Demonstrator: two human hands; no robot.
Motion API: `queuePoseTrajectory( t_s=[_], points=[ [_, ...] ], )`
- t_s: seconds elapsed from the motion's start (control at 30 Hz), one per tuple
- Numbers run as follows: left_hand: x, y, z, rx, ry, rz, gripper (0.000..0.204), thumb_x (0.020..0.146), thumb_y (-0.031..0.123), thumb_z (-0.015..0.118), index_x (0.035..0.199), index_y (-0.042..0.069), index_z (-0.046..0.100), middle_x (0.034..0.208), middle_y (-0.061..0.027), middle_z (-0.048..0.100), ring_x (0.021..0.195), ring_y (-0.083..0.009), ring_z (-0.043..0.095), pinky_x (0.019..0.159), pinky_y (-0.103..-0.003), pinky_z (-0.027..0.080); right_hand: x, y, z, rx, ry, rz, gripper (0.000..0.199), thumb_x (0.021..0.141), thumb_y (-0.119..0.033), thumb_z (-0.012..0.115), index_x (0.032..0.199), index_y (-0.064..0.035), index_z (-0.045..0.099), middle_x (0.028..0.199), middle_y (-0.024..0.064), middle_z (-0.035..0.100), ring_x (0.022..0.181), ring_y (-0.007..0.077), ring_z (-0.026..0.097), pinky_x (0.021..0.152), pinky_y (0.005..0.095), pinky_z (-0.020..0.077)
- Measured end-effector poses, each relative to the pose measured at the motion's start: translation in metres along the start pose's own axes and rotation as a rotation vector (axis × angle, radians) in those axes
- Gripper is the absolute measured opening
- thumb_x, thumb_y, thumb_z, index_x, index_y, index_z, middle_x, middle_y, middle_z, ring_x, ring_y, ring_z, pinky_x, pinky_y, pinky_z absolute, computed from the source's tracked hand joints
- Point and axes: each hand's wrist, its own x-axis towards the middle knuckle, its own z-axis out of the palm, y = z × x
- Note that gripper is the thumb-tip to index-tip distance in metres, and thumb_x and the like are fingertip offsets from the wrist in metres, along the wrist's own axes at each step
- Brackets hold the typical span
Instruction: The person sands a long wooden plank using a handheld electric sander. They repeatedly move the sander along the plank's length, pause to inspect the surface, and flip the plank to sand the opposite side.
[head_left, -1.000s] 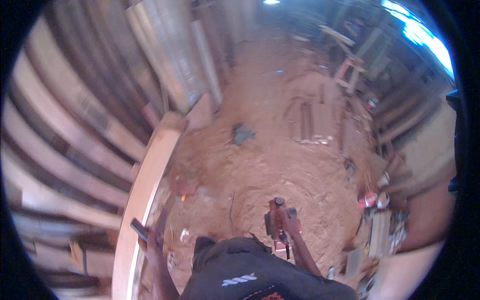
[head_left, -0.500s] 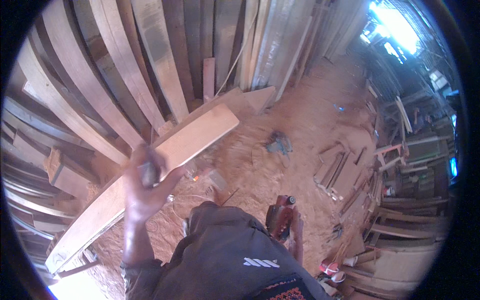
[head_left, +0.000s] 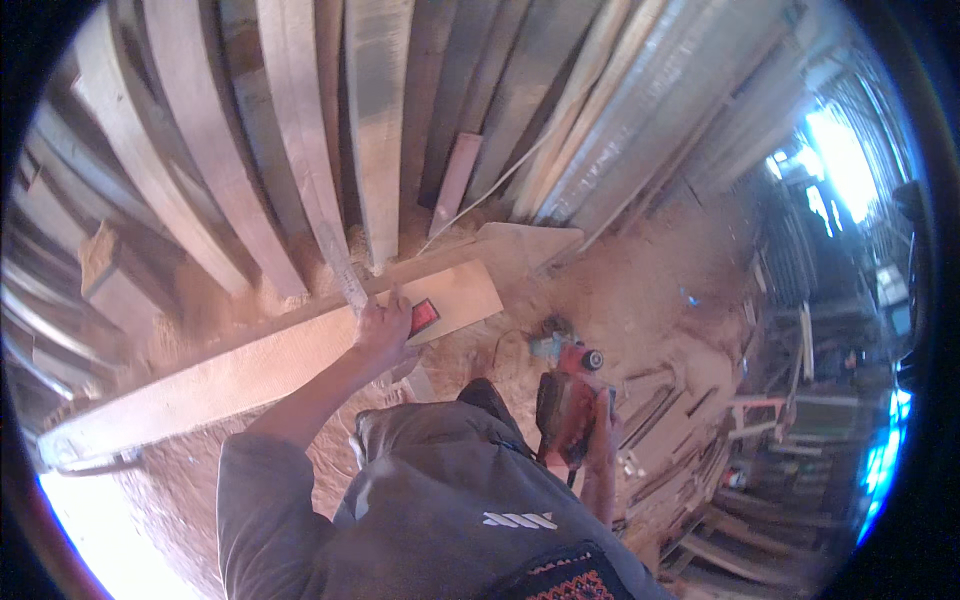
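A long, pale wooden plank (head_left: 240,365) lies slanting across the left and middle. My left hand (head_left: 383,335) is on it near its far right end. Its fingers are closed at a small dark block with a red face (head_left: 425,317), which rests against the plank's top; the palm side is hidden. Low on the right, my right hand (head_left: 604,425) grips a red and black power planer (head_left: 566,415), held beside my body and apart from the plank. A round dark knob shows at the planer's upper end.
Tall boards (head_left: 375,130) lean upright behind the plank. A wooden block (head_left: 125,280) stands at the left. Sawdust covers the ground (head_left: 660,290). Scrap pieces (head_left: 660,410) lie at the right, near stacked timber (head_left: 770,550). A bluish object (head_left: 547,343) sits beyond the planer.
My left hand has come down onto the plank, further right, with the small block. The planer has risen into fuller view in my right hand. The whole view has turned.
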Motion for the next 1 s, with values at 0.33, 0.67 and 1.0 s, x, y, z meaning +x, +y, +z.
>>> queuePoseTrajectory(
  t_s=[0.33, 0.67, 1.0],
  points=[
    [-0.022, -0.002, -0.017, -0.46, 0.299, -0.318, 0.052, 0.09, 0.021, 0.08, 0.134, 0.004, 0.059, 0.15, -0.0188, 0.059, 0.131, -0.0394, 0.059, 0.116, -0.048, 0.041, 0.176, -0.119, 0.096, -0.21, -0.826, -0.05, 0.034, 0.11, -0.036, 0.063, 0.102, -0.0044, 0.069, 0.063, -0.0043, 0.054, 0.049, 0.0038, 0.046, 0.043, 0.0257, 0.034],
    [-0.059, 0.21, -0.064, -1.259, 1.239, -1.224, 0.026, 0.111, 0.023, 0.063, 0.122, 0.002, 0.073, 0.102, -0.0028, 0.074, 0.093, -0.0116, 0.066, 0.084, -0.03, 0.053, 0.267, -0.151, 0.146, -0.403, -1.397, -0.3, 0.029, 0.107, -0.03, 0.067, 0.099, -0.0017, 0.07, 0.065, -0.0034, 0.056, 0.052, 0.0037, 0.051, 0.045, 0.0248, 0.039],
    [0.001, 0.236, -0.018, -1.219, 1.146, -1.29, 0.018, 0.107, 0.015, 0.069, 0.116, 0.002, 0.076, 0.107, -0.0068, 0.079, 0.102, -0.0112, 0.069, 0.092, -0.029, 0.053, 0.306, -0.167, 0.165, -0.503, -1.61, -0.315, 0.036, 0.109, -0.036, 0.065, 0.105, -0.0012, 0.072, 0.066, -0.0042, 0.056, 0.055, 0.0037, 0.051, 0.049, 0.0259, 0.0399]
  ],
)
